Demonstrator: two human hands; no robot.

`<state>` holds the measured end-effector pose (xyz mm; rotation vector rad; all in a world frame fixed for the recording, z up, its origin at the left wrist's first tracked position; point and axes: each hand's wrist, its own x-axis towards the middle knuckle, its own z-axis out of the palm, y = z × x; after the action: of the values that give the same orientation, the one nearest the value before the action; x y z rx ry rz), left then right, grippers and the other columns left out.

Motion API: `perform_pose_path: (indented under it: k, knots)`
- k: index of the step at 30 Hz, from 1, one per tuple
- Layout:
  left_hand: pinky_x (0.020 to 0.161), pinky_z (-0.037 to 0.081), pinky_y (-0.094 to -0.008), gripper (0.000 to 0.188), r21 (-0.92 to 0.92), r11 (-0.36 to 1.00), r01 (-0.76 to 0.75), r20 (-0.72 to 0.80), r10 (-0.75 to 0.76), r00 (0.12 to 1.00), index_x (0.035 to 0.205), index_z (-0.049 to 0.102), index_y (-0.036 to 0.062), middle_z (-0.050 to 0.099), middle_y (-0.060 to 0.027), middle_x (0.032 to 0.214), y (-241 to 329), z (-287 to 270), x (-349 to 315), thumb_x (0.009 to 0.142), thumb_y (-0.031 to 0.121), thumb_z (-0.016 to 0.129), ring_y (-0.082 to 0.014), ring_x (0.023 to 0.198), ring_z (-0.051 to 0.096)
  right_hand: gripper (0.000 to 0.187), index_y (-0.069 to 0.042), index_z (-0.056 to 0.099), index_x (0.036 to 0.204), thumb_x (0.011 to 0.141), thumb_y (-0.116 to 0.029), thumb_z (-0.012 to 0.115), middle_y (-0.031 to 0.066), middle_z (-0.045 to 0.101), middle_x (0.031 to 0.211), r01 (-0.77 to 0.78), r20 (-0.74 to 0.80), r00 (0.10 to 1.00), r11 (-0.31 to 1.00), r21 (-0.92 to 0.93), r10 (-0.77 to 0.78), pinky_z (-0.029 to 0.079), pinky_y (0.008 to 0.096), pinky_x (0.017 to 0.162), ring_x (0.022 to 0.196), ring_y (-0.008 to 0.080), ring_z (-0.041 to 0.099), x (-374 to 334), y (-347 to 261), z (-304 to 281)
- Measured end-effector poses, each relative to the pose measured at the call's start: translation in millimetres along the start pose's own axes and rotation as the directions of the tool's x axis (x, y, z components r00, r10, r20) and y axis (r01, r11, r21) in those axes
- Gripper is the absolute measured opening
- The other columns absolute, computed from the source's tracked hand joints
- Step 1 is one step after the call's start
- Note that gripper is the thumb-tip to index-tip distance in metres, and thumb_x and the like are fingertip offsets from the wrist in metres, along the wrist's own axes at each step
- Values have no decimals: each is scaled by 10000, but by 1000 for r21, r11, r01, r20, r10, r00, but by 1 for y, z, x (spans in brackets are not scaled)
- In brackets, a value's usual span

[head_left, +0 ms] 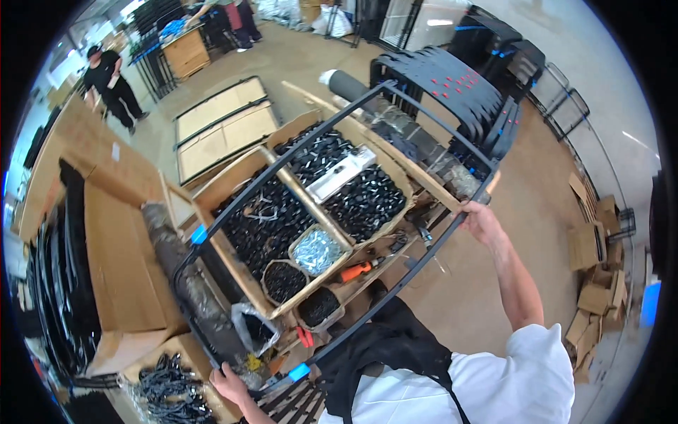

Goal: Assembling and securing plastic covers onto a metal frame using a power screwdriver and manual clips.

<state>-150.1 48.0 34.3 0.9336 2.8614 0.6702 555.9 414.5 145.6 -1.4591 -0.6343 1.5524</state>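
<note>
A large black metal tube frame [395, 286] with rounded corners is held up slantwise in front of me, above a wooden bin. My right hand [482, 222] grips its near bar close to the right corner, fingers wrapped round the tube. At the lower left corner my left hand [229, 385] is closed on the tube. Blue tape [299, 372] is wrapped on the near bar, and a second blue piece [199, 234] sits on the far left part. Through the frame shows the wooden bin [293, 191], its compartments full of small black parts.
A carton of silver fasteners [316, 251] and an orange-handled tool [357, 271] are at the bin's near side. Stacked black panels [452, 81] stand far right. Cardboard boxes [590, 244] line the right wall. A tall carton [116, 233] stands left; a person [106, 81] is beyond it.
</note>
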Motion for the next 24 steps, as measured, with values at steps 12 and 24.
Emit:
perform_pose_path:
  k: [12,24]
  knots:
    - [989,508,-508,555,219,973,65,-30,-59,998,1266,643,-153,694,-334,1223,11,24,-1,1054,360,621,-488,1135,652,334,42,703,1107,892,-206,643,202,752,1086,42,66,997,429,-902,40,581,464,902,1016,323,736,112,117,-67]
    - [950,555,-357,330,-320,946,-48,218,123,968,1275,688,-52,737,-153,1186,316,79,-37,1086,197,583,-217,1051,708,355,74,667,1105,853,-175,633,239,696,1024,159,166,940,-47,-986,-299,611,475,827,1095,402,675,184,199,-99]
